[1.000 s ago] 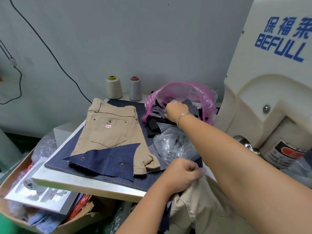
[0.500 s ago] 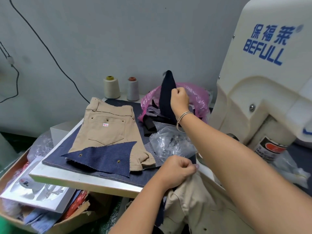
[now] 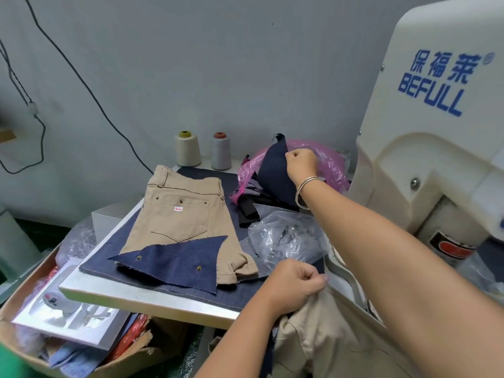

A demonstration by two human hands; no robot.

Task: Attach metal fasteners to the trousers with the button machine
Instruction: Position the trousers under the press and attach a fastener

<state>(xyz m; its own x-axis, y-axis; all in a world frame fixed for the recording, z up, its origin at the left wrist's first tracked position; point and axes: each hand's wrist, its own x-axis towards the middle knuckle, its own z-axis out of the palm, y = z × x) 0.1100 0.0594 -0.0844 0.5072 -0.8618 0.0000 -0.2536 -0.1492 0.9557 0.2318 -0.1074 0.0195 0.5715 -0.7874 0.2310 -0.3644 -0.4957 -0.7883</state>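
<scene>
A folded pair of beige cotton trousers [image 3: 185,214] lies flat on a blue denim-covered work board [image 3: 152,291], well to the left of both hands. Its waistband points away from the person and its legs point toward them. A small white tag with a red mark sits on the back pocket; its print is too small to read. A triangular scrap of blue denim [image 3: 174,261] bearing two brass fasteners lies across the trouser legs.

The left hand [image 3: 297,286] is clenched around the edge of a second beige cotton garment [image 3: 327,339], which hangs below and just right of that grip, at the person's lap. This hand is the nearer one to the machine's base.

The right hand [image 3: 301,165] is farther away, raised above a pink plastic bag of fabric scraps [image 3: 331,165]. It pinches the upper edge of a dark navy fabric scrap [image 3: 274,173], whose long axis hangs steeply downward and to the left of the grip.

To the right of both hands stands the cream button machine [image 3: 436,159], printed in blue with Chinese characters and "BEFULL". A red and black warning label lower down is unreadable.
</scene>
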